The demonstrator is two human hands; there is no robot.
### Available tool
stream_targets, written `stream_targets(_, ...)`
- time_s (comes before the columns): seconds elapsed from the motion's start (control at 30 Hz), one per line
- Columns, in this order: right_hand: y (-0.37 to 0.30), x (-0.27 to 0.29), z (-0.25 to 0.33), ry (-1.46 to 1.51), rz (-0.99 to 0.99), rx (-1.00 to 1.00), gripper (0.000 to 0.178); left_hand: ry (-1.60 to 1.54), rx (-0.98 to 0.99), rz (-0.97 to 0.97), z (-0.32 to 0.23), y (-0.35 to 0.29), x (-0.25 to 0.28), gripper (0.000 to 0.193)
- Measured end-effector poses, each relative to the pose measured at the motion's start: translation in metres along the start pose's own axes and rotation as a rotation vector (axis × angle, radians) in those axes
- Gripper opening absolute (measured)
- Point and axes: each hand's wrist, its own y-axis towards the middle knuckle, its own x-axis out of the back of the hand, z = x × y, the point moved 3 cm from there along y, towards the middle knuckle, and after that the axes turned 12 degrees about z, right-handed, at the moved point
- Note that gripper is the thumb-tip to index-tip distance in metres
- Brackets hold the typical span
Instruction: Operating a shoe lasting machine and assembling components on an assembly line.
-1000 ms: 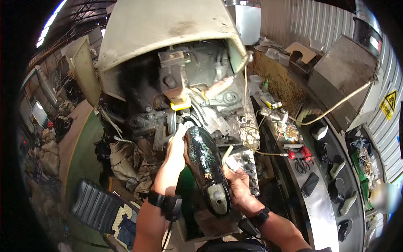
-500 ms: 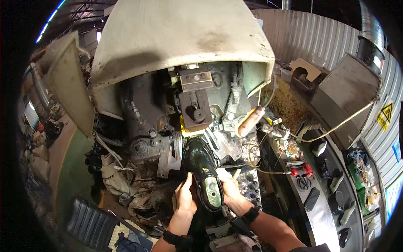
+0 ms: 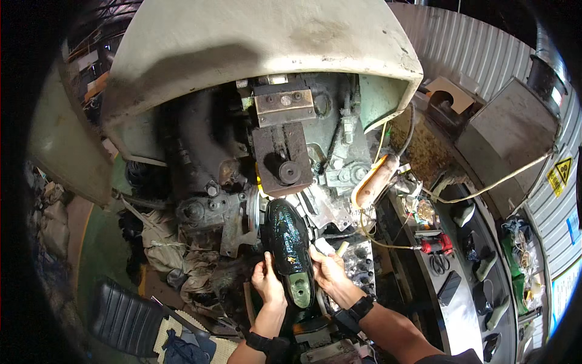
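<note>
At the block [image 3: 284,159], a black shoe [image 3: 287,233], green last [image 3: 299,286] inside.
Left hand [image 3: 268,281] and right hand [image 3: 331,274] grasp its sides, each partly hidden; toe contact is unclear. Far right, a green bin [image 3: 512,257] holds indistinct clutter [image 3: 522,241].

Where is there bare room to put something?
The silver metal bench appears bare from the flat, rectangular black device toward the picture's lower edge, beside the long grey belt. Crowded: around the red handheld tool and the held glossy black shoe.
</note>
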Motion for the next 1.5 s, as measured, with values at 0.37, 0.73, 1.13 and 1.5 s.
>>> stream_targets(0.37,0.004,0.007,0.002,-0.101,-0.038,-0.025,0.021,0.556,-0.358,0.460,-0.041,-0.061,-0.034,0.122)
stream_targets(0.73,0.005,0.011,0.003,-0.026,0.001,-0.057,0.022,0.128,-0.220,0.660,-0.022,-0.063,-0.034,0.122)
stream_targets(1.13,-0.013,0.002,0.008,-0.014,0.011,-0.141,0.019,0.121,-0.144,0.617,-0.044,-0.076,-0.037,0.121)
stream_targets(1.5,-0.012,0.002,0.006,0.073,0.340,-0.216,0.023,-0.504,0.367,0.450,-0.056,-0.049,-0.034,0.054)
